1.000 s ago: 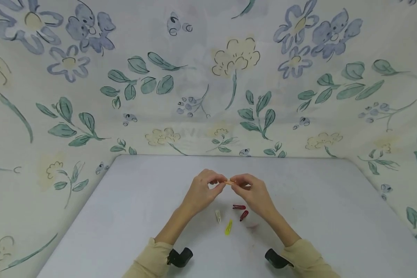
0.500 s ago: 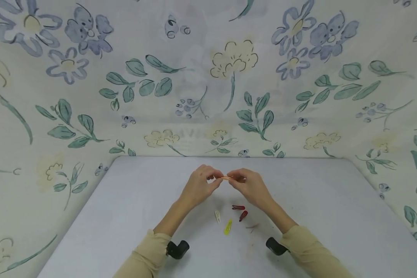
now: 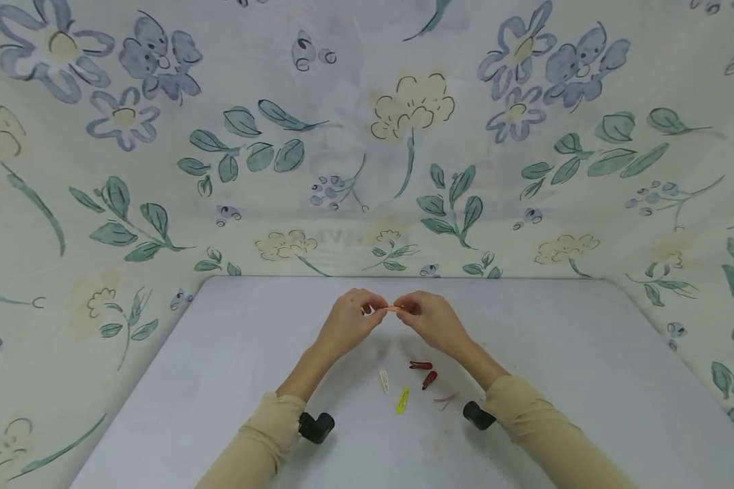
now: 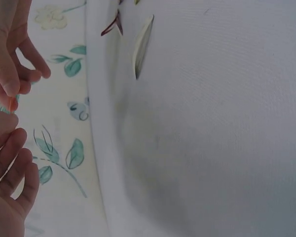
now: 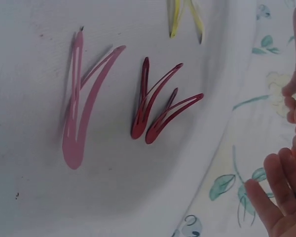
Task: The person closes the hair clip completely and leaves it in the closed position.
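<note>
Over the far part of the table, my left hand (image 3: 347, 324) and right hand (image 3: 435, 324) pinch a slim orange hair clip (image 3: 394, 309) between thumbs and fingertips, one at each end. In the left wrist view only a thin orange sliver of the clip (image 4: 11, 104) shows; the fingers cover the rest. Below the hands on the table lie a white hair clip (image 3: 384, 381), a yellow one, two dark red ones and a pink one. The right wrist view shows the pink clip (image 5: 74, 150) and both dark red clips (image 5: 139, 126) with their arms spread apart.
The yellow clip (image 3: 402, 401) lies nearest the front of the table (image 3: 232, 380). Floral fabric (image 3: 367, 204) rises behind the table and along its sides. Black wrist cameras (image 3: 317, 428) hang by both cuffs.
Both hands have risen slightly and moved a little farther away with the orange clip held between them. The right forearm has shifted left, uncovering the pink clip. The clips on the table stay put.
</note>
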`<state>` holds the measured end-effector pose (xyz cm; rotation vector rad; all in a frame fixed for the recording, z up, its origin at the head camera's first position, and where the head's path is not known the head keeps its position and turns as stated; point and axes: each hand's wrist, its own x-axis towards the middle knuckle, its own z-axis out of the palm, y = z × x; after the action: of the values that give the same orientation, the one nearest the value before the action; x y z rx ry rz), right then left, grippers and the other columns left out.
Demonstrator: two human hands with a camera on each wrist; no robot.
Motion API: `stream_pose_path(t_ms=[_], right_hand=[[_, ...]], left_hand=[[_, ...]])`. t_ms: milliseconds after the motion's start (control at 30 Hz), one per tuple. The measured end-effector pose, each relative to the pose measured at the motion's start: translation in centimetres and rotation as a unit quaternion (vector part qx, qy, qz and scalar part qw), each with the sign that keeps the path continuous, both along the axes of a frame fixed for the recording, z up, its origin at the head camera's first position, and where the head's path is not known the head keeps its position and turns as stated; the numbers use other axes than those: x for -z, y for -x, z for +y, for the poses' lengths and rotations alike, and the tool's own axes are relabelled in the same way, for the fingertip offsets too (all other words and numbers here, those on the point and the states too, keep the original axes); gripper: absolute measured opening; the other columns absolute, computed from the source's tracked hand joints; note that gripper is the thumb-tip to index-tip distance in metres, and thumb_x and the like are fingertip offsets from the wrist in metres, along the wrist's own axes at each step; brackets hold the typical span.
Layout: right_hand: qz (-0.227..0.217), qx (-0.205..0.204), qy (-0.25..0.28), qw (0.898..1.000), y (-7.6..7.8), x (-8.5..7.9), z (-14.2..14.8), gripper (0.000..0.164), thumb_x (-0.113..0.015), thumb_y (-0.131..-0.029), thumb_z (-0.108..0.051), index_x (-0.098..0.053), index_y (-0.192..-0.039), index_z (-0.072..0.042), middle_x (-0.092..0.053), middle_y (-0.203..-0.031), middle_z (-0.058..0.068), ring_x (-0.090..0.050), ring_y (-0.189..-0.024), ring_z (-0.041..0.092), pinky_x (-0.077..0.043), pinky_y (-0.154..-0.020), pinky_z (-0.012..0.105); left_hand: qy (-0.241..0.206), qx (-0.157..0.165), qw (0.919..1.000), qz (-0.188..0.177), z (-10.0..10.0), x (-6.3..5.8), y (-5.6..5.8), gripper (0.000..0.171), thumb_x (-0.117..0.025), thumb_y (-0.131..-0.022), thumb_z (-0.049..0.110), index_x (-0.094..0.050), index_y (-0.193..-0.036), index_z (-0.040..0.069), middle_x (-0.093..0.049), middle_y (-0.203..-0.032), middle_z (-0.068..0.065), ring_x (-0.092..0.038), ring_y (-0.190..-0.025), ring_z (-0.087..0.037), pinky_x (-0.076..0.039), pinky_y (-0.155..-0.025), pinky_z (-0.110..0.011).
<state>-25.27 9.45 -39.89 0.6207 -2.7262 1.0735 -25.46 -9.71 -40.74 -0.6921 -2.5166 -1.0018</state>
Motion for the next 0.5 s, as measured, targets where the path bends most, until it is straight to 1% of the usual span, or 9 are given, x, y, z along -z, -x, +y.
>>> stream_pose_path(t_ms=[167,300,400,500], right_hand=[[-0.022,0.012,-0.036,0.999,0.5,0.7,-0.3,0.016,-0.071,-0.091,-0.013,-0.073,-0.106,-0.008,-0.070,-0.092,0.002,-0.061,-0.083,0.015,-0.054,-0.074,0.029],[-0.045,0.024,-0.058,0.997,0.6,1.2,-0.5,0.018,-0.071,-0.091,-0.015,-0.072,-0.108,-0.009,-0.069,-0.095,0.001,-0.060,-0.084,0.015,-0.055,-0.077,0.030],[-0.057,0.029,-0.075,0.995,0.6,1.6,-0.6,0.018,-0.072,-0.091,-0.015,-0.072,-0.108,-0.009,-0.070,-0.095,0.001,-0.060,-0.085,0.014,-0.055,-0.078,0.030],[-0.058,0.023,-0.093,0.994,0.8,1.8,-0.7,0.017,-0.071,-0.091,-0.016,-0.072,-0.107,-0.009,-0.069,-0.095,0.001,-0.060,-0.084,0.014,-0.054,-0.078,0.031]], left_hand=[[0.017,-0.008,0.9991,-0.038,0.1,0.6,0.4,0.005,-0.074,-0.087,0.011,-0.075,-0.092,0.008,-0.071,-0.087,0.000,-0.059,-0.079,-0.014,-0.050,-0.070,-0.029],[0.036,-0.008,0.9973,-0.064,0.1,1.1,0.4,0.006,-0.073,-0.088,0.013,-0.075,-0.093,0.009,-0.071,-0.090,0.000,-0.059,-0.081,-0.013,-0.051,-0.072,-0.029],[0.045,-0.005,0.9968,-0.066,0.3,1.4,0.4,0.006,-0.073,-0.088,0.012,-0.075,-0.093,0.008,-0.071,-0.090,-0.001,-0.061,-0.082,-0.015,-0.052,-0.074,-0.031],[0.054,-0.008,0.9968,-0.058,0.4,1.6,0.4,0.005,-0.073,-0.088,0.010,-0.074,-0.091,0.007,-0.071,-0.089,-0.002,-0.063,-0.082,-0.019,-0.052,-0.074,-0.033]])
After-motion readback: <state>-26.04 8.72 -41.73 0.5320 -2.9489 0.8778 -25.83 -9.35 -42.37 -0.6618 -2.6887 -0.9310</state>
